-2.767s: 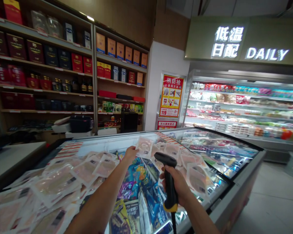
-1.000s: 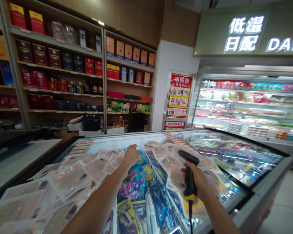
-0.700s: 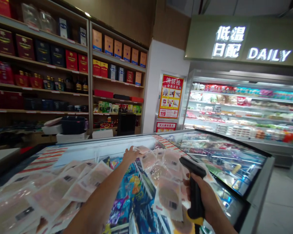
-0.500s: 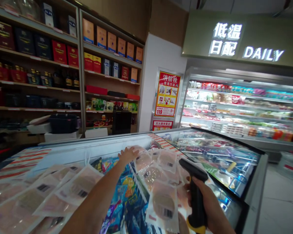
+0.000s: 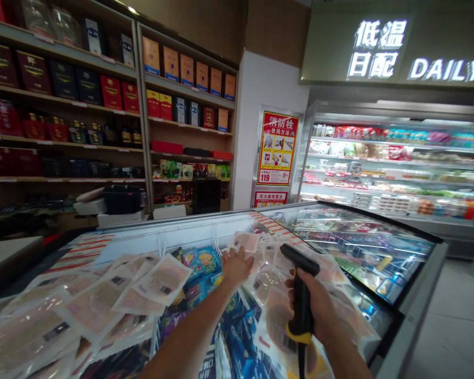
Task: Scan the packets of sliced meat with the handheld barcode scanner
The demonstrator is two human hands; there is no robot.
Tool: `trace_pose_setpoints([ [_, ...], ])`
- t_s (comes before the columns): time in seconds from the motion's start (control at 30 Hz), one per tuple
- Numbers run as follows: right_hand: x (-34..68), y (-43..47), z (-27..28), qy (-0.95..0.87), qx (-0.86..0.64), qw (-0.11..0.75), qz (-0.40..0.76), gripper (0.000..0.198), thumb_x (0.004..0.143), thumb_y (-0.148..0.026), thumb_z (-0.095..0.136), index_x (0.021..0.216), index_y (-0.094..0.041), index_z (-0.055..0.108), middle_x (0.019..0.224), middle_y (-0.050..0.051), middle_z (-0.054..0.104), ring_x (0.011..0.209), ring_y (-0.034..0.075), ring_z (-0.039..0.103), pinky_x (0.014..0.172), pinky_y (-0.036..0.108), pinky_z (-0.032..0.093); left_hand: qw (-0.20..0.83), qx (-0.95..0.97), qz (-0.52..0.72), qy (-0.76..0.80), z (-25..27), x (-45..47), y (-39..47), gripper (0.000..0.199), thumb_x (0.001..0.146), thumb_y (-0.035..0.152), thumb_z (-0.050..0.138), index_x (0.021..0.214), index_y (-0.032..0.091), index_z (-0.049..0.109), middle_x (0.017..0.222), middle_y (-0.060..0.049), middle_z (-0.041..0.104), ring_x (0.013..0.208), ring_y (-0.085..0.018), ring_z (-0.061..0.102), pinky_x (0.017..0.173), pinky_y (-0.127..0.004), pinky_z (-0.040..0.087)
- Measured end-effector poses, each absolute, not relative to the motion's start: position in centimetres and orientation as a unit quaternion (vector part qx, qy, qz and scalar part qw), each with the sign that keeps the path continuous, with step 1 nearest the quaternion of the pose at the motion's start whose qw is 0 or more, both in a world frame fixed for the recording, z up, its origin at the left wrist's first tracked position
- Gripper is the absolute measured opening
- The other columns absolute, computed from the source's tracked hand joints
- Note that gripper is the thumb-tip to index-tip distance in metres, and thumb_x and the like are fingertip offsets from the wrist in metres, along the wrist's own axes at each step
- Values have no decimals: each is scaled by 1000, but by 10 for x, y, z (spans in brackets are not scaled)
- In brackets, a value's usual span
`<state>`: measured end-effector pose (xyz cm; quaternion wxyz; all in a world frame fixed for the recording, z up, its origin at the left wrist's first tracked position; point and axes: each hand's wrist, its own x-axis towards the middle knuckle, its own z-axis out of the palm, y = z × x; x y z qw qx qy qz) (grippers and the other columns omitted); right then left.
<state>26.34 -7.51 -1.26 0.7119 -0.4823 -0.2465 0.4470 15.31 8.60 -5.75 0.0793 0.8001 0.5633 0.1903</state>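
My left hand (image 5: 236, 266) reaches over the freezer with its fingers spread. Its fingertips are at a clear flat packet (image 5: 245, 241) near the back of the right-hand pile; whether they press on it I cannot tell. Wrapped around the handle of a black and yellow barcode scanner (image 5: 302, 295) is my right hand (image 5: 319, 302). The scanner's head points forward and left, above the packets, and its cable hangs down. Below it lies a see-through packet (image 5: 274, 321) with a pinkish round content, its barcode partly covered by the scanner.
Another pile of flat packets (image 5: 98, 300) lies on the left. Between the piles are blue snack-like bags (image 5: 237, 337) and a wire divider. A sliding glass lid (image 5: 363, 242) covers the freezer's right side. Shelves of boxes (image 5: 187, 68) and a chilled display (image 5: 395, 168) stand behind.
The view has turned slightly left. My left hand has shifted right and a little nearer over the right pile. The scanner has moved left, now over the packet.
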Motion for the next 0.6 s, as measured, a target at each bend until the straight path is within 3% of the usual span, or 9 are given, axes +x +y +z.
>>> trace_pose_setpoints([
  [0.2,250,-82,-4,-252,-476,715,445,31,63,-40,56,79,-15,50,56,0,56,38,8,46,35,20,37,35,816,222,532,-64,155,43,50,75,49,29,118,26,39,122,-11,40,107,-32,34,84,-45,25],
  [0.4,231,-89,0,-261,-490,707,439,31,61,-40,57,76,-14,51,55,-1,57,38,9,48,34,20,38,-20,864,182,468,-58,131,5,33,76,22,35,105,22,49,102,-8,55,98,-24,43,81,-41,29],
  [0.5,224,-96,4,-269,-489,705,437,30,61,-39,58,76,-14,51,54,-1,57,37,8,48,34,20,38,6,876,161,455,-49,118,4,30,75,14,32,94,21,55,90,-6,60,91,-20,49,79,-35,33],
  [0.6,220,-103,8,-277,-493,702,433,29,61,-38,57,75,-14,51,54,-1,57,37,8,47,34,20,38,25,845,219,488,-36,105,19,30,75,19,35,100,22,52,98,-4,58,93,-16,49,78,-28,35],
])
